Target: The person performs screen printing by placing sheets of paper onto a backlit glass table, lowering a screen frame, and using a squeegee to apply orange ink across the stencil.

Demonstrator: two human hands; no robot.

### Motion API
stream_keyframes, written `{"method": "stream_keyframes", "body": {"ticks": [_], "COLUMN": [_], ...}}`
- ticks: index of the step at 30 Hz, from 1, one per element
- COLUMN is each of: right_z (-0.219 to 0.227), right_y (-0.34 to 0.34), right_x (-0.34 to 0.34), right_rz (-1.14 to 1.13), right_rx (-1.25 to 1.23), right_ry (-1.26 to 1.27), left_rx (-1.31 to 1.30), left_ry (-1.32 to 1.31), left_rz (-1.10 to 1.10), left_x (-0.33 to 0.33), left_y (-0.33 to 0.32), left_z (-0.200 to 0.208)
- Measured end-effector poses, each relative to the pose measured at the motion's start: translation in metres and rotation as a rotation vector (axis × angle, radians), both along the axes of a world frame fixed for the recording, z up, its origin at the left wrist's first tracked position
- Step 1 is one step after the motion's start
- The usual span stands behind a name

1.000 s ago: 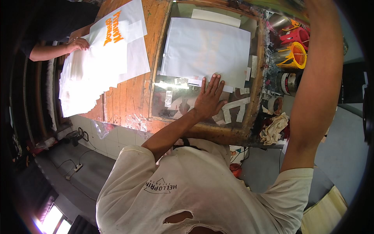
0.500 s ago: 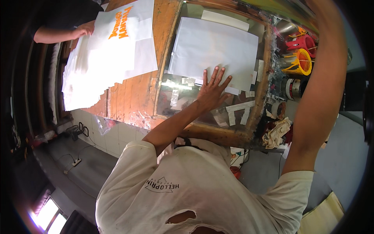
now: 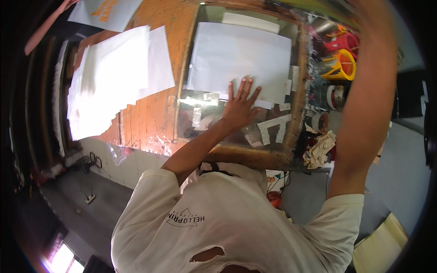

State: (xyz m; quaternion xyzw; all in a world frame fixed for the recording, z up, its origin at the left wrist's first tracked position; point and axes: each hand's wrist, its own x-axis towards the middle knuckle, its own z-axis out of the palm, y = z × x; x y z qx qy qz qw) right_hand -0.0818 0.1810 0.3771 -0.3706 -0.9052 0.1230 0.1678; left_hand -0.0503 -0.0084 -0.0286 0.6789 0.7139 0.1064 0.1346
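Our left hand [image 3: 239, 108] is spread, fingertips over the near edge of the white sheet [image 3: 241, 52], which extends forward across the glass-topped surface [image 3: 237, 137]. Right hand's out of frame; we can't tell its state.

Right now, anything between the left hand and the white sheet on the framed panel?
Nothing visible: the left hand lies flat, its fingers spread over the near edge of the white sheet. The pale strips nearer the body sit off the sheet.
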Motion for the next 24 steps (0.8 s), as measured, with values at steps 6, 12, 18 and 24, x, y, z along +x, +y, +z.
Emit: {"method": "stream_keyframes", "body": {"ticks": [6, 12, 18, 24], "right_z": [0.005, 0.023, -0.125, -0.286], "right_y": [0.035, 0.007, -0.054, -0.126], "right_x": [0.026, 0.029, 0.058, 0.092], "right_rz": [0.264, -0.032, 0.182, 0.148], "right_rx": [0.058, -0.124, 0.419, 0.218], "right_ry": [-0.026, -0.007, 0.255, -0.074], "left_rx": [0.051, 0.121, 0.584, -0.029], "left_ry": [-0.031, -0.203, -1.267, -2.112], "left_rz": [0.0, 0.059, 0.38, 1.071], "left_x": [-0.001, -0.001, -0.042, -0.037], "left_y": [0.0, 0.003, -0.046, -0.099], "left_z": [0.004, 0.031, 0.139, 0.128]}}
